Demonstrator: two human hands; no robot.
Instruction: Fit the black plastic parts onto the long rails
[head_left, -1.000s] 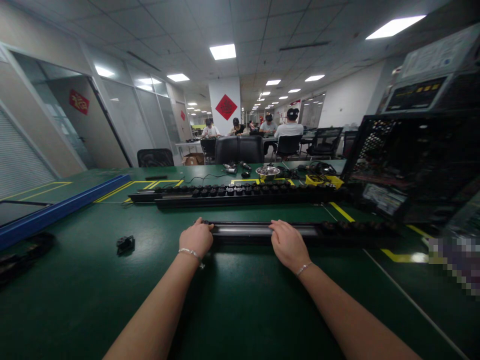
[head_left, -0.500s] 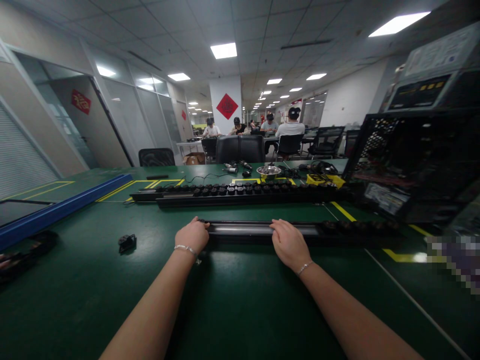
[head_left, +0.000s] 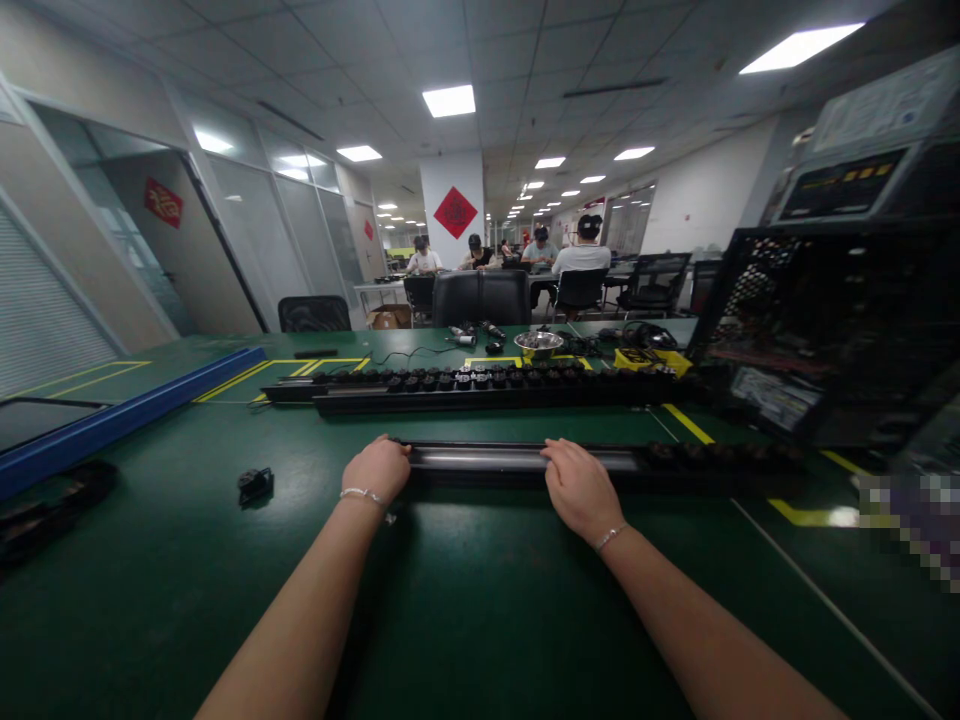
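Observation:
A long black rail [head_left: 480,458] with a shiny grey channel lies crosswise on the green table in front of me. My left hand [head_left: 377,468] is closed around its left end; most of the fingertips are hidden behind it. Farther right, my right hand [head_left: 579,487] grips the middle of the same rail, its fingers over the far edge and the thumb out of sight. Dark round-topped modules [head_left: 712,455] sit in a row along the rail's right part. One loose black module [head_left: 255,485] rests on the table to the left of my left hand.
Behind lie two more black rails [head_left: 480,400] with rows of modules. A metal bowl [head_left: 538,343], cables and a yellow tray [head_left: 652,360] stand beyond them. A long blue bar [head_left: 135,408] runs along the left. An open computer case [head_left: 810,330] stands at right. Several people sit farther back.
My left hand has shifted slightly left along with the rail's left end. The right hand stays in nearly the same place on the rail.

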